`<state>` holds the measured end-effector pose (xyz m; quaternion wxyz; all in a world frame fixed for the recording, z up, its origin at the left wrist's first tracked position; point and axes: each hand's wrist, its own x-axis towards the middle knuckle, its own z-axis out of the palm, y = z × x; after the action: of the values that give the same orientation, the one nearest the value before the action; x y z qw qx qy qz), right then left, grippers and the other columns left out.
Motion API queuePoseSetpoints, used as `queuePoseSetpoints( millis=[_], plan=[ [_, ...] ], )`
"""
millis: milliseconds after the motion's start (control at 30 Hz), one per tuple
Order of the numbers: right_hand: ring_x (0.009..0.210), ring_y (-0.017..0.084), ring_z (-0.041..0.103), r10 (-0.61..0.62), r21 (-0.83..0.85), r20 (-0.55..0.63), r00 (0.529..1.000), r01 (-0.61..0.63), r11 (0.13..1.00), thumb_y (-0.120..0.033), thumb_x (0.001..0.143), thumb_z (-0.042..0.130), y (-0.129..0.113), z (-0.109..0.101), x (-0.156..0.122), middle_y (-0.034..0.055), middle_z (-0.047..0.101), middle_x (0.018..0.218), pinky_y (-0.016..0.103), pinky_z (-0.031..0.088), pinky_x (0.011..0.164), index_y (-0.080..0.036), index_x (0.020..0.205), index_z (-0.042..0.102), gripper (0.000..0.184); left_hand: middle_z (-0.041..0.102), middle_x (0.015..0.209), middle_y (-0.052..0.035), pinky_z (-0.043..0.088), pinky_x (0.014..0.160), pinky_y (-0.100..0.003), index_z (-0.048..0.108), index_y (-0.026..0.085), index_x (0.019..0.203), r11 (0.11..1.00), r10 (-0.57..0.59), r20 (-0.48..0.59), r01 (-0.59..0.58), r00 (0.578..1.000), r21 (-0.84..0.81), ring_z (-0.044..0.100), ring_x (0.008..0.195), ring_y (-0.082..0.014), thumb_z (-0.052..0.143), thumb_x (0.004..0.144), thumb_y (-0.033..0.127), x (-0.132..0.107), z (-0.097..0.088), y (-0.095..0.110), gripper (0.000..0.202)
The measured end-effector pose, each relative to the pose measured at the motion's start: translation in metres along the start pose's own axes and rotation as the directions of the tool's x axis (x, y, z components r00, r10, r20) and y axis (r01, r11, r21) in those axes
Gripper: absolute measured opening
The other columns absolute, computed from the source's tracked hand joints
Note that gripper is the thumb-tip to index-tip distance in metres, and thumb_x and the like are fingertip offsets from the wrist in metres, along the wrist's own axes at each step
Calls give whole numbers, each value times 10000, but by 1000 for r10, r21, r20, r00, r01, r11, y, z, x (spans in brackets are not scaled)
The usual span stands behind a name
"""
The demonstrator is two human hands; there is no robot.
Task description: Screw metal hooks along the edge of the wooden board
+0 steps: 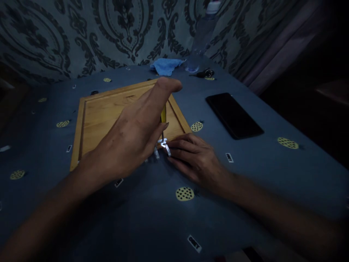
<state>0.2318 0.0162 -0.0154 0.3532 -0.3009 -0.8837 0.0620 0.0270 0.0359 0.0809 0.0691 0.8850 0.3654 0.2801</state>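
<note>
My left hand (128,134) is closed around a screwdriver (163,115) with a yellow handle, most of it hidden behind the fingers. The screwdriver stands nearly upright, its tip down on a small shiny metal hook (164,144) at the near edge of a framed wooden board (103,120). Prongs of the hook stick out past that edge toward me. From the right, my right hand (200,160) presses its bunched fingertips against the hook and the board's near right corner. The board lies flat on the table, partly covered by my left hand.
A black phone (234,114) lies to the right on the blue patterned tablecloth (152,225). Toward the back are a blue cloth (167,66), a clear plastic bottle (201,43) and a small black object (205,73). A patterned wall covering (128,29) rises behind the table.
</note>
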Motion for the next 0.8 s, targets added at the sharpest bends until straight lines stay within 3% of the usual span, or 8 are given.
queuePoseSetpoints(
  millis=[167,300,500,800],
  plan=[
    [963,229,689,2,2,-3,1000,-2,1000,-188,970,638,1,1,-1,77,794,1017,412,618,847,-178,966,769,131,547,1420,-55,592,990,-341,384,222,1424,1000,-10,7,10,1000,27,627,1251,-192,518,945,86,1,1,-1,516],
    [980,233,693,4,4,1,1000,-4,1000,-187,973,631,2,1,-1,73,793,1023,420,621,854,-182,970,770,139,548,1412,-81,597,973,-366,366,182,1435,999,49,47,-49,998,9,609,1284,-206,499,976,130,1,1,-2,480],
    [977,239,700,8,-5,9,1000,-8,1000,-200,979,624,1,0,-1,70,794,1030,431,625,848,-194,985,780,156,596,1373,-83,563,1036,-324,406,148,1415,999,38,70,-38,997,-6,618,1286,-187,502,974,38,0,-2,3,464],
    [960,247,708,-17,-18,-25,1000,17,1000,-188,967,637,2,3,-1,81,796,1007,434,633,828,-158,961,768,135,595,1354,-54,625,839,-370,476,304,1335,998,-20,21,21,1000,-56,684,1132,-228,552,981,181,2,6,1,383]
  ],
)
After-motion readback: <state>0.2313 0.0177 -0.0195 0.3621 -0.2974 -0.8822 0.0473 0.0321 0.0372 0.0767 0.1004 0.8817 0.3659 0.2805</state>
